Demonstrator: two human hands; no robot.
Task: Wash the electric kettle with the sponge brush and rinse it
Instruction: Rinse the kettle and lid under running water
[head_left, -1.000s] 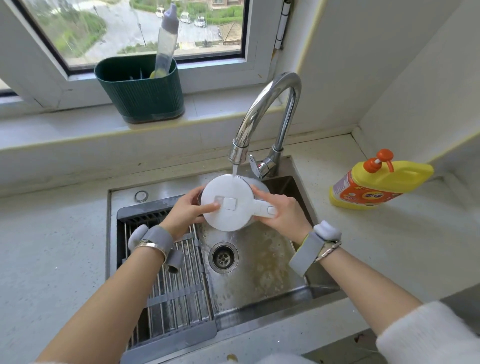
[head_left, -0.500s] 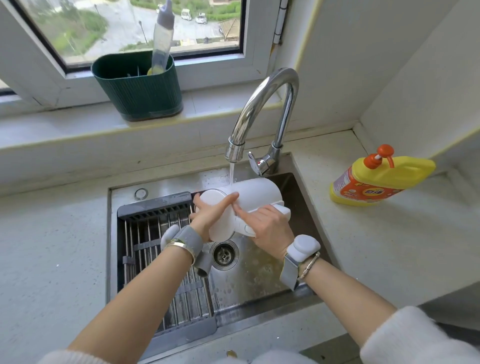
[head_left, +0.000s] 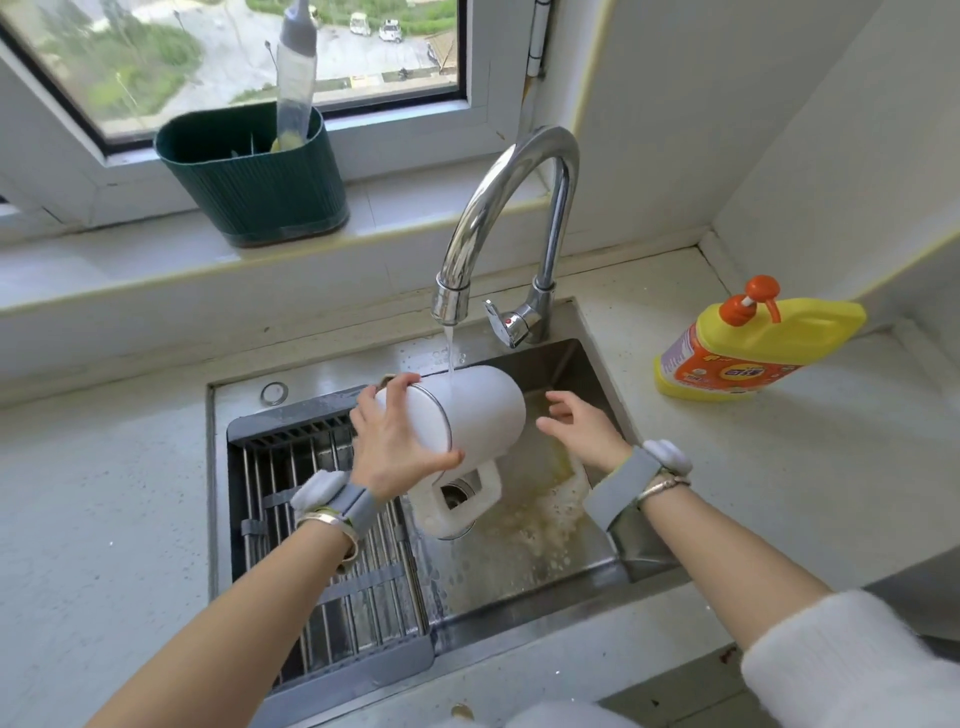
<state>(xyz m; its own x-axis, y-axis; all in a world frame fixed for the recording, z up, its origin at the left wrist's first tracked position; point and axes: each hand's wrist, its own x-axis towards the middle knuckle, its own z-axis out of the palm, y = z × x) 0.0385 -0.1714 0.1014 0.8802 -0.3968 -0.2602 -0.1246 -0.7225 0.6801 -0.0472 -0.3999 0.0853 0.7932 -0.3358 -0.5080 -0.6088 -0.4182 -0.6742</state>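
The left hand grips the base end of the white electric kettle, holding it tipped on its side under the faucet, where running water strikes its wall. The right hand hovers just right of the kettle, fingers spread, touching nothing. Below the faucet, suds lie in the sink.

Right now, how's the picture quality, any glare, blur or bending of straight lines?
Head view: soft daylight from the window, no hard shadows; bright glare streaks on the chrome faucet; wide-angle lens bows the windowsill and counter edges; the white kettle and left hand look sharp; the sleeves at the bottom corners look soft.
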